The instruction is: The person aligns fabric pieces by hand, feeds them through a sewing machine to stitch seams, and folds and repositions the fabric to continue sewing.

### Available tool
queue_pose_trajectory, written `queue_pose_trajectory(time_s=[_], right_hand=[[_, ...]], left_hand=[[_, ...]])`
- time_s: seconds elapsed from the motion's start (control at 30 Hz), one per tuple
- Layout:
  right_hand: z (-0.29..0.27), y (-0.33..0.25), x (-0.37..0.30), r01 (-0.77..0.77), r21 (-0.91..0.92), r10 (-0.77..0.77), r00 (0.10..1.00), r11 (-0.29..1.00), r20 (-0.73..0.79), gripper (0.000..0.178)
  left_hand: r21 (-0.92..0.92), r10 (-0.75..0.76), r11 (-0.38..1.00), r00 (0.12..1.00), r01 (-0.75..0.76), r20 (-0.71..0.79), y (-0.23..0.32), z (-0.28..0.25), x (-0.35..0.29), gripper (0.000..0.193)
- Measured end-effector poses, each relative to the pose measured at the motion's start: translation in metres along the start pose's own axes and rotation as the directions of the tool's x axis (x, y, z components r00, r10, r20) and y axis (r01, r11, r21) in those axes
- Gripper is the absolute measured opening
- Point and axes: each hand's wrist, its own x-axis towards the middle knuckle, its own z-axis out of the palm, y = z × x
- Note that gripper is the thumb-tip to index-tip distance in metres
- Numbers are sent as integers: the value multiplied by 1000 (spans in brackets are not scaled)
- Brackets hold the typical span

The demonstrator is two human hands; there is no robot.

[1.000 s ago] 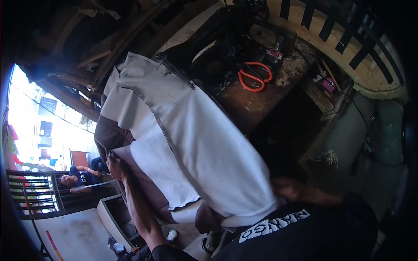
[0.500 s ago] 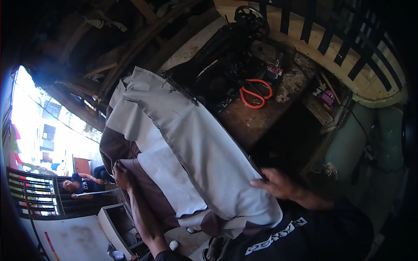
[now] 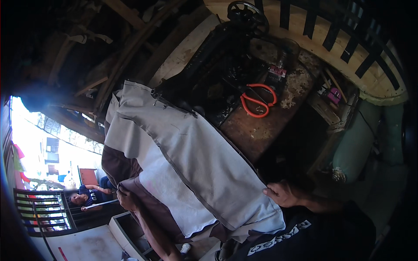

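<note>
Holding a grey-white fabric panel (image 3: 191,161) taut across the desk (image 3: 261,130), head view, only view available.

Change vs a second ago: right hand (image 3: 285,193) has come out from under the cloth and now sits on the near right edge, fingers (image 3: 274,190) curled down over the hem, clamped on the fabric. Left hand (image 3: 126,198) has barely moved: fingers pinched together on the far-left edge where the brown lining (image 3: 117,167) folds under. Panel lies flatter and is pulled further toward the body than before. My read: the piece is being squared up or smoothed, not yet fed to the machine.

Location: fabric runs diagonally, its top end just beyond the left fingers' reach, touching the base of the black sewing machine (image 3: 217,74); its bottom end drapes off the desk between both sets of fingers, onto the lap.

Count:
- fabric panels: 1 grey-white, with 1 brown layer under it
- sewing machines: 1
- scissors (image 3: 257,101), orange-handled: 1 pair, well beyond the right fingers, apart from the cloth
- small box (image 3: 277,75) by the scissors: 1
- wooden tray (image 3: 335,104) with small items, right of the desk: 1
- other people: 1, seated (image 3: 89,195) outside past the left fingers, by a railing
</note>
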Motion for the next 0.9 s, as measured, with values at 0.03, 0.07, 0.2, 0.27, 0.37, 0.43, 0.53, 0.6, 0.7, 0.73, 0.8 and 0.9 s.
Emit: queue_pose_trajectory(time_s=[0.03, 0.07, 0.2, 0.27, 0.37, 0.43, 0.53, 0.6, 0.7, 0.73, 0.8, 0.9], right_hand=[[-2, -6, -3, -35, -80, 28, 996, 996, -87, 31], [-4, -14, -6, -78, -158, 50, 983, 984, -175, 29], [-27, -58, 14, 113, -71, -132, 907, 991, -400, 40], [-36, -67, 36, 340, -358, -475, 772, 870, -422, 44], [-40, -69, 63, 309, -300, -405, 846, 902, -345, 43], [-41, -75, 80, 269, -340, -390, 847, 901, -362, 41], [-40, -82, 114, 328, -415, -477, 815, 848, -329, 40], [-34, -83, 130, 347, -437, -508, 793, 830, -336, 39], [-31, -78, 149, 346, -530, -551, 780, 774, -296, 35], [-30, -78, 150, 358, -539, -574, 758, 763, -309, 35], [-28, -77, 150, 367, -528, -574, 761, 766, -302, 31], [-29, -90, 143, 296, -503, -491, 812, 812, -314, 28]], left_hand=[[-21, -37, 999, 994, 39, 104, 10, 1, -2, 48], [-23, -28, 999, 992, 31, 120, 18, 6, -7, 48], [115, 4, 993, 995, 8, -97, 43, -34, -23, 46], [169, -10, 985, 986, 39, -167, 51, -65, -35, 46], [-71, 79, 995, 995, -75, 57, 70, -83, -49, 50], [-144, -38, 988, 992, 56, 123, 55, -67, -28, 50], [-153, -82, 983, 991, 98, 106, 26, -53, 34, 53], [-36, 199, 980, 979, -198, 52, 20, -37, 77, 62], [-223, 172, 970, 927, -100, 333, 21, -1, 134, 96], [-352, 126, 935, 894, 37, 430, 15, 11, 157, 108], [-456, 129, 869, 804, 190, 580, 2, 40, 185, 123], [-352, 294, 933, 723, -75, 625, 24, 71, 210, 104]])
